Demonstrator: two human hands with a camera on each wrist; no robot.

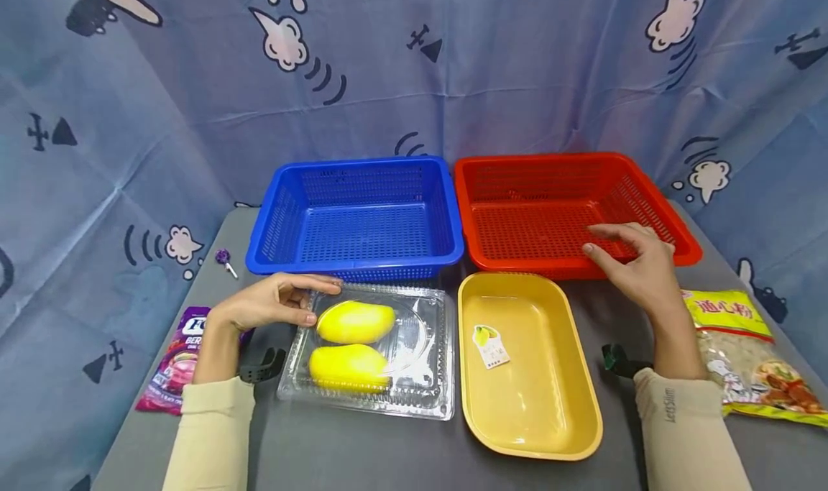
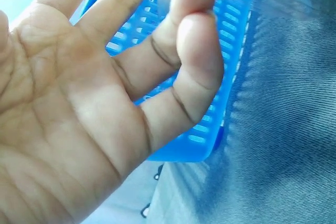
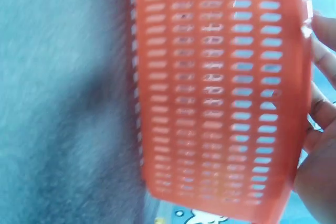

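Note:
A clear plastic clamshell box (image 1: 430,347) holds two yellow mangoes (image 1: 357,323). My left hand (image 1: 272,303) grips its back left corner, thumb at the left edge and index finger along the back. In the left wrist view, curled fingers (image 2: 197,51) meet the clear plastic, with the blue basket (image 2: 226,40) behind. My right hand (image 1: 637,264) is over the front right part of the red basket (image 1: 537,264), thumb and fingers apart with nothing between them. The right wrist view shows the hand (image 3: 323,145) beside the basket's rim.
Right of the box stands a yellow tray (image 1: 550,376) with a mango sticker (image 1: 491,346) inside. A purple candy bag (image 1: 175,369) and a lollipop (image 1: 223,259) lie left. At the right lies a yellow-and-clear food packet (image 1: 744,354). A patterned curtain (image 1: 388,67) hangs behind.

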